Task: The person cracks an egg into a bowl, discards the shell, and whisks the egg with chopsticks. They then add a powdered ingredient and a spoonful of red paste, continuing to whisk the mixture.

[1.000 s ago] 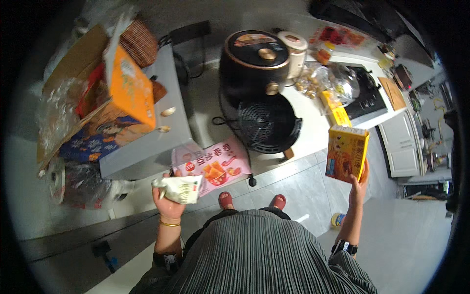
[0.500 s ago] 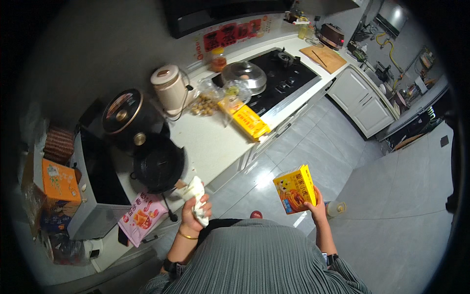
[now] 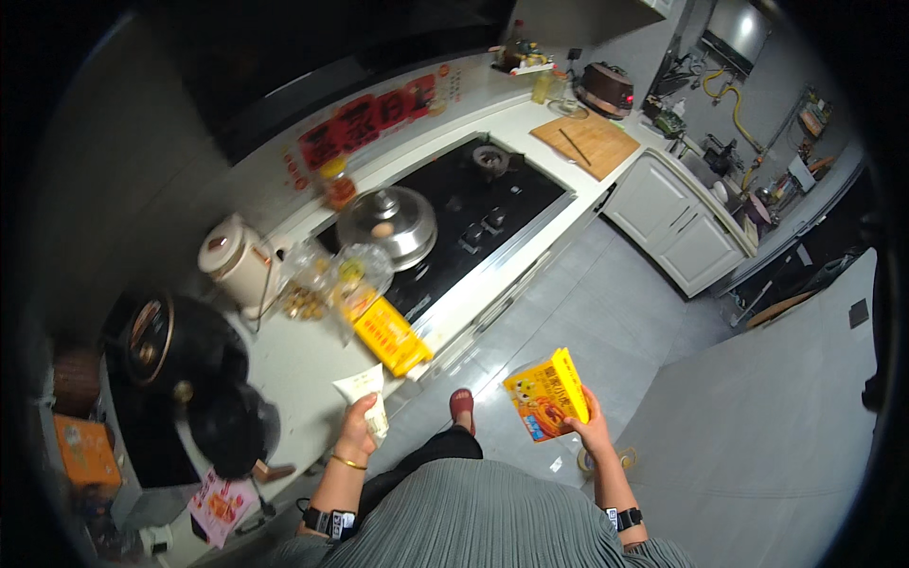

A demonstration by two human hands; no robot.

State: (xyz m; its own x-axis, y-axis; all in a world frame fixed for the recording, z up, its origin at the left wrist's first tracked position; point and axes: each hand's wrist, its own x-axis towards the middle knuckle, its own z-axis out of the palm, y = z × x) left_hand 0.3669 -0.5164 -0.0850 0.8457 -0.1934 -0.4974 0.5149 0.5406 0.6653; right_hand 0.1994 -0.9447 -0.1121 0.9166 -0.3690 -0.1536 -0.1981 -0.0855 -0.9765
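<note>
Two hands: both of mine are gripping something, well apart in front of my ribbed gray-green top.
Left hand [image 3: 355, 434]: I am closing my fingers around the lower part of a white packet [image 3: 364, 385].
White packet: it is sticking up out of my grip, creased and tilted, showing against the counter's [image 3: 317, 355] front edge.
Right hand [image 3: 593, 431]: I am gripping a yellow box [image 3: 542, 396] at its lower right side, my thumb resting on the front.
Yellow box: it is tilting in the air above the gray floor [image 3: 568, 303], its food picture facing up toward me.
Counter: a yellow package [image 3: 390, 335] is lying near my left hand, one end reaching the front edge; a clear bag [image 3: 303, 295] of small brownish pieces is resting beyond it, beside a cream kettle [image 3: 237, 263].
Cooktop [image 3: 464, 204]: a domed metal lid [image 3: 402, 227] is sitting at its left end, with a yellow-capped jar [image 3: 337, 185] standing just behind.
Wooden board [image 3: 592, 142]: it is lying past the cooktop, a dark stick [image 3: 574, 147] resting on it.
Slipper [image 3: 461, 405]: I am wearing a red one.
</note>
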